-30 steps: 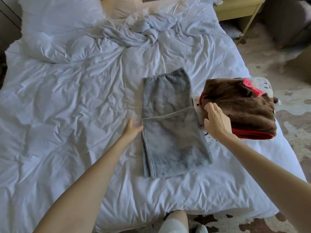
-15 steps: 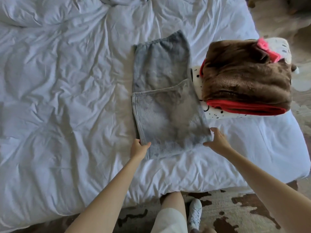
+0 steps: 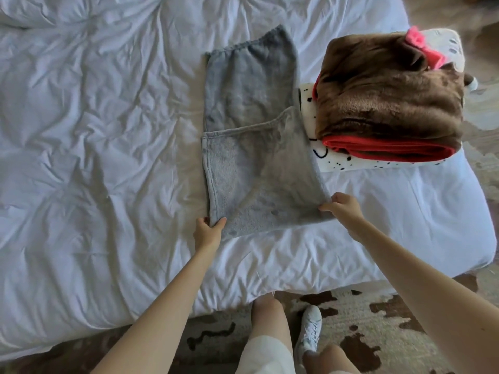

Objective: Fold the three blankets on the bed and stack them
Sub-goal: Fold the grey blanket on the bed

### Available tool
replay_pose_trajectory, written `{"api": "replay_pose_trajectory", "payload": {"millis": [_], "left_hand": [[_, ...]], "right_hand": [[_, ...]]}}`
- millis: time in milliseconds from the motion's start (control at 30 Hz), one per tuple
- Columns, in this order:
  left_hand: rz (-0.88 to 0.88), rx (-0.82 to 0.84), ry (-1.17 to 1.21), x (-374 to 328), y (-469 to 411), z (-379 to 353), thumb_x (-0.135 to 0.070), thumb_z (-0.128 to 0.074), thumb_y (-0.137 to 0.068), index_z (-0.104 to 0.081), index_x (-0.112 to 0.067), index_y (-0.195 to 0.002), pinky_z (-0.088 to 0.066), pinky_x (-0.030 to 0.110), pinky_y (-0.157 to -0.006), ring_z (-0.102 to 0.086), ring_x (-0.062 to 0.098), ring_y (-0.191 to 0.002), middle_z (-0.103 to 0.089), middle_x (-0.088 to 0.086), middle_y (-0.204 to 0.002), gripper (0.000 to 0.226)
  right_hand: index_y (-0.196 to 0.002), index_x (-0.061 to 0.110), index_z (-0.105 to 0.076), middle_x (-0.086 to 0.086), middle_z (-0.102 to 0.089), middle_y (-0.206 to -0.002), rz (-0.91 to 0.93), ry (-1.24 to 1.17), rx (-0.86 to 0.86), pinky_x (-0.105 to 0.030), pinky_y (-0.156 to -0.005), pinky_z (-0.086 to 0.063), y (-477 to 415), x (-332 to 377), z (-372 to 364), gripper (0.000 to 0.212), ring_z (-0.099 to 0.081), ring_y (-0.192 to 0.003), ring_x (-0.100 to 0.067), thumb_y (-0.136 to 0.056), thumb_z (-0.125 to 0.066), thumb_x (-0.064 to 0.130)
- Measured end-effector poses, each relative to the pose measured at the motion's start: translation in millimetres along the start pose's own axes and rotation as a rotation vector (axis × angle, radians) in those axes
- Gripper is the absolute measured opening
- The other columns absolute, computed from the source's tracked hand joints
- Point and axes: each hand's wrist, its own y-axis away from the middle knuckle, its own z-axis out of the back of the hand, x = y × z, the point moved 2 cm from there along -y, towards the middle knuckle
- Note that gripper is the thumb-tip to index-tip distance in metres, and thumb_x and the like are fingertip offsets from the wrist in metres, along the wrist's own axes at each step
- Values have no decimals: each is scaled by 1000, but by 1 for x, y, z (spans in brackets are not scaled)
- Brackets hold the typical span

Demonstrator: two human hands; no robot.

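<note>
Grey fleece fills the middle of my view: the grey blanket (image 3: 251, 147) lies on the bed (image 3: 108, 130) as a long strip running away from me, with its near half doubled over so a hemmed edge crosses it about midway. My left hand (image 3: 206, 233) pinches the near left corner of that upper layer, thumb on top, and my right hand (image 3: 344, 209) pinches the near right corner with curled fingers. A band of the lower layer shows beneath and between them. The bed's near edge runs close below my hands, with patterned rug (image 3: 378, 319) and a white shoe (image 3: 310, 330) past it. To the left there is a wide stretch of wrinkled white bedding with nothing lying on it. To the right, room is tight. The strip's right edge runs just beside a stack near the bed's right side, where a folded brown blanket (image 3: 388, 98) with a red underside and a pink bow rests on a white spotted blanket (image 3: 351, 164). The grey pile looks soft and mottled, its far end slightly rumpled.
</note>
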Motion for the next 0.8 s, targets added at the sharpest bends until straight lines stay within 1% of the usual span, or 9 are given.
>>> {"api": "replay_pose_trajectory", "payload": {"millis": [67,200,267,333,433,500,633,733,800], "left_hand": [[-30,14,-12,-2,2,-2,-28,-70,-88,-56,-11,-93,-45,30,-69,-59,24,-84,-60,2,-89,23],[-127,-24,-26,-8,8,0,-24,-73,-83,-52,-4,-77,-45,37,-66,-58,31,-78,-60,12,-86,29],[-210,-47,-53,-13,11,3,-18,-75,-80,-45,-7,-67,-42,36,-69,-51,30,-81,-52,14,-92,35],[-293,-37,-81,-17,14,5,-13,-74,-79,-38,-11,-64,-37,32,-68,-43,24,-77,-44,8,-89,39],[-302,83,7,-19,20,4,-10,-68,-82,-37,-10,-71,-31,28,-54,-36,18,-62,-40,8,-72,32],[-246,94,75,-21,19,4,-7,-67,-83,-47,-5,-86,-40,31,-56,-47,20,-66,-51,11,-79,20],[-72,155,215,-28,9,0,-4,-71,-80,-49,10,-122,-51,32,-55,-62,27,-77,-62,24,-99,50],[-24,183,172,-32,2,-3,-32,-73,-84,-51,-2,-129,-52,50,-94,-62,33,-109,-62,17,-122,58],[-101,187,141,-38,5,-2,-37,-67,-90,-54,-6,-126,-47,50,-102,-59,31,-118,-62,11,-125,50]], "right_hand": [[-65,13,-50,-1,-55,-67,1,-118,-4,-24,-57,-36,5,-1,4,25,-51,-64,-15,-73,-71,2],[-93,5,-61,-3,-65,-86,70,-187,36,-16,-59,-46,10,3,9,23,-60,-76,-15,-75,-70,-5],[-100,8,-63,-2,-67,-90,111,-178,69,-10,-56,-47,10,7,7,27,-63,-78,-12,-77,-74,1],[-100,12,-63,1,-67,-89,136,-72,59,-16,-59,-49,8,10,1,27,-63,-78,-12,-78,-77,12],[-98,13,-63,0,-61,-92,171,192,-63,-34,-71,-50,2,12,-7,26,-58,-83,-18,-80,-76,25],[-95,9,-64,-3,-58,-97,231,307,-151,-33,-69,-46,0,14,-9,23,-55,-85,-21,-82,-72,27],[-86,9,-65,1,-56,-96,374,297,-283,-29,-65,-38,1,19,-9,10,-50,-83,-16,-81,-69,16],[-91,14,-64,6,-58,-93,410,207,-249,-29,-72,-47,1,23,-11,19,-55,-85,-12,-77,-64,2],[-99,15,-62,5,-61,-93,365,100,-179,-27,-76,-50,-1,27,-12,26,-58,-86,-12,-77,-67,2]]}}
